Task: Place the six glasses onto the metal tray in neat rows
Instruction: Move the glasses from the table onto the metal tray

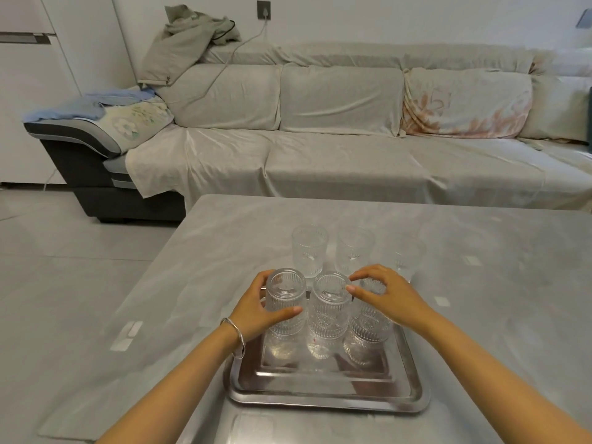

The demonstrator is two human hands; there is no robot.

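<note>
Three glasses are standing in a row on the metal tray (326, 400). My left hand (259, 307) is gripping the left glass (285, 304); my right hand (386, 294) is seemingly cupping the right glass (371, 325). The middle glass (328, 310) is standing between them. Three more glasses (310, 249) are waiting at 12 o'clock on the tabletop (480, 299).

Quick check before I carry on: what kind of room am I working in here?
Most likely a home living room: a long covered sofa faces a low grey table, where the metal tray sits, and a wall socket has a cable plugged in.
</note>
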